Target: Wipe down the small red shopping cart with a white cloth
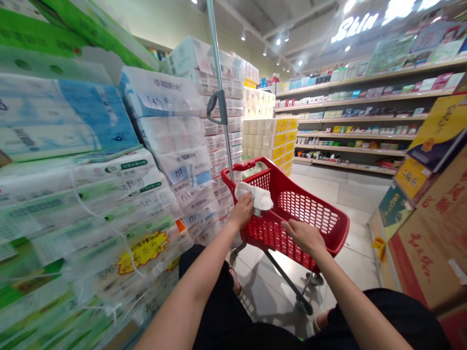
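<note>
Several fingers of the left hand (243, 212) are bent closed on a white bundle (260, 197), at the near left corner of a red cart (290, 184). The right hand (305, 237) has its fingers curled at the cart's near side; whether they grip it cannot be told. Outward: stacked wrapped packs (173, 133), left; cartons (421, 243), right; stocked shelves (365, 136), beyond.

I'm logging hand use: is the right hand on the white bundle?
No, the left hand is on the white bundle, and the right hand is apart from it.
</note>
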### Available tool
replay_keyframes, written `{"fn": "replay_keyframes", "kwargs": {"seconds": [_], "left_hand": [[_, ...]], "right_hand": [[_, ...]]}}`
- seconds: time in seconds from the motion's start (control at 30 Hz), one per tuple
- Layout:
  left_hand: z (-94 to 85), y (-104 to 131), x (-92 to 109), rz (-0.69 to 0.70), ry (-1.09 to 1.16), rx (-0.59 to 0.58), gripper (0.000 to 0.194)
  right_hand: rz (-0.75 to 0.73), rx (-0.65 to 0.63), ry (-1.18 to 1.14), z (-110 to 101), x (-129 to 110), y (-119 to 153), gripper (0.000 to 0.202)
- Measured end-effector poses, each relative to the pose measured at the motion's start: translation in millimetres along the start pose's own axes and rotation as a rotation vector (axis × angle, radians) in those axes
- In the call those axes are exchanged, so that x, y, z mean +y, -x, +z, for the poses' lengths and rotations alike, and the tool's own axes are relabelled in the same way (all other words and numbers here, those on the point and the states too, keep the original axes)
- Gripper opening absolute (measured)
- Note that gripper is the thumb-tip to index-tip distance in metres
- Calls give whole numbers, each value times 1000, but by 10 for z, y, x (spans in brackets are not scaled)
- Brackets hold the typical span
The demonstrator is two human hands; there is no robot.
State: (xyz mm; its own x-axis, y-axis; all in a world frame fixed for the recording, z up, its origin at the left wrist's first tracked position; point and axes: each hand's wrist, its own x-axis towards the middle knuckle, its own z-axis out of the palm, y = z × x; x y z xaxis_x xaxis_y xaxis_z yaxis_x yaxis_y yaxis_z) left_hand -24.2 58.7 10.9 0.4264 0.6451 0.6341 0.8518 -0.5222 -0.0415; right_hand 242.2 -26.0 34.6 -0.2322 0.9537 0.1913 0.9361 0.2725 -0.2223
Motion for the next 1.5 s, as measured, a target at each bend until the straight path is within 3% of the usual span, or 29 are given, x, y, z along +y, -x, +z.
{"fn": "replay_keyframes", "kwargs": {"seconds": [0.13,0.23,0.33,0.57,0.67,0.77,0.87,1.07,1.17,1.23,1.3,1.4,1.5], "left_hand": [[-78,-94,-258,-161,-69,42,52],[-34,-76,-149,-224,-89,86,54],[88,22,187,-189,-54,90,52],[381,325,1285,-104,82,37,52],[423,405,1491,-82,109,28,56],[404,413,1361,23,100,5,54],[330,340,969,136,54,-43,47],[52,94,-15,-61,-25,-57,45],[-41,23,-305,-188,28,-14,49],[-31,4,-336,-281,101,49,53],[36,-1,-239,-360,171,109,57],[182,16,68,-445,227,153,59],[292,88,444,-438,229,135,61]], "right_hand": [[-2,-4,-19,40,-55,-32,69],[9,-13,-40,70,-94,-45,69],[2,-18,-49,103,-102,-51,68],[34,0,-59,183,-58,-76,71],[76,-1,-88,177,-37,-87,75],[79,-12,-81,160,-31,-88,75],[55,-16,-43,146,-39,-81,71],[12,-3,-52,117,-52,-70,66],[15,-8,-68,103,-69,-73,65],[21,-6,-65,101,-84,-76,65],[19,-1,-56,106,-94,-78,64],[15,10,-41,124,-100,-79,62],[14,21,-27,138,-104,-79,61]]}}
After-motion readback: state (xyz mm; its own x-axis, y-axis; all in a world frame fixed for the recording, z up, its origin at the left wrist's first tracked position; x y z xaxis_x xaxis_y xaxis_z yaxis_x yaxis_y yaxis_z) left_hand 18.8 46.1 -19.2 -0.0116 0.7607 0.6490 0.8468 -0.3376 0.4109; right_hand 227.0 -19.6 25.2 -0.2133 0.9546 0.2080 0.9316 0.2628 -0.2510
